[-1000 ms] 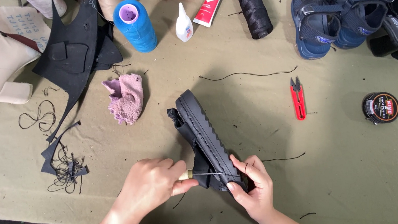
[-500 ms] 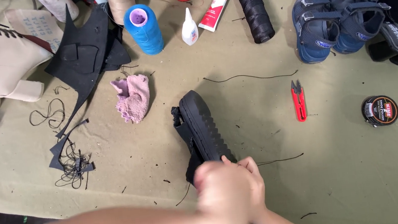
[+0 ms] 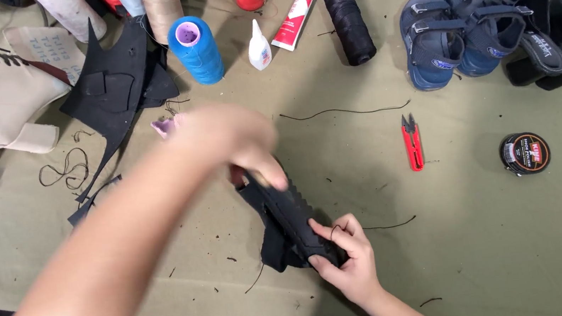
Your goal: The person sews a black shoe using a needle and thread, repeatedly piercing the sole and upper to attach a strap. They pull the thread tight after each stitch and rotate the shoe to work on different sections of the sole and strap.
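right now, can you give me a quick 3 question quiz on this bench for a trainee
1. True or false: the right hand grips the near end of the black shoe.
2. Which tool lies on the cloth to the right of the shoe? A) hammer B) red thread snips C) pliers
3. What colour is the thread spool standing beside the small white glue bottle?

Key
1. True. The left hand, blurred, is up at the shoe's far end.
2. B
3. Blue
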